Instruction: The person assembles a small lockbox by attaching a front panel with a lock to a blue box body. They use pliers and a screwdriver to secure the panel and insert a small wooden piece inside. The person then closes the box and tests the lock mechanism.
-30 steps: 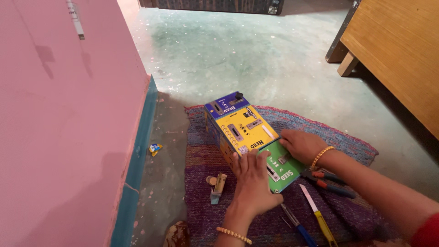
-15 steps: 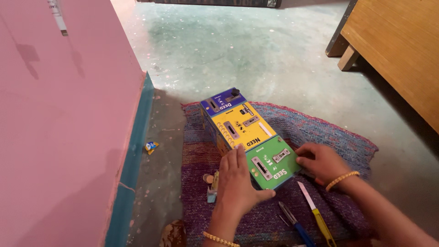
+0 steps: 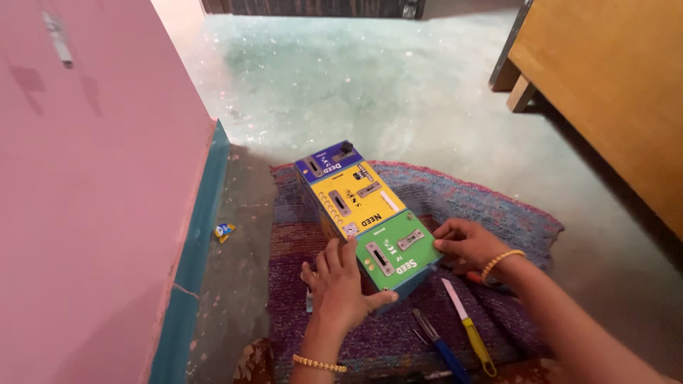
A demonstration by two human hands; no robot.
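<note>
A long box (image 3: 359, 210) with a blue, a yellow and a green section, each with metal slots on top, lies on a purple woven mat (image 3: 455, 199). My left hand (image 3: 340, 283) presses flat against the box's near left side at the green end. My right hand (image 3: 466, 243) grips the right edge of the green section. Both wrists carry gold bangles. A yellow-handled knife (image 3: 469, 331) and blue-handled pliers (image 3: 441, 345) lie on the mat just in front of the box, between my forearms.
A pink wall with a teal skirting (image 3: 192, 256) runs along the left. A small blue and yellow wrapper (image 3: 224, 230) lies on the floor by it. A wooden piece of furniture (image 3: 605, 85) stands at the right. Speckled green floor stretches beyond the mat.
My right hand slid from the top of the box to its right edge near the green end. My left hand shifted down to the near left side. The view tilted slightly.
</note>
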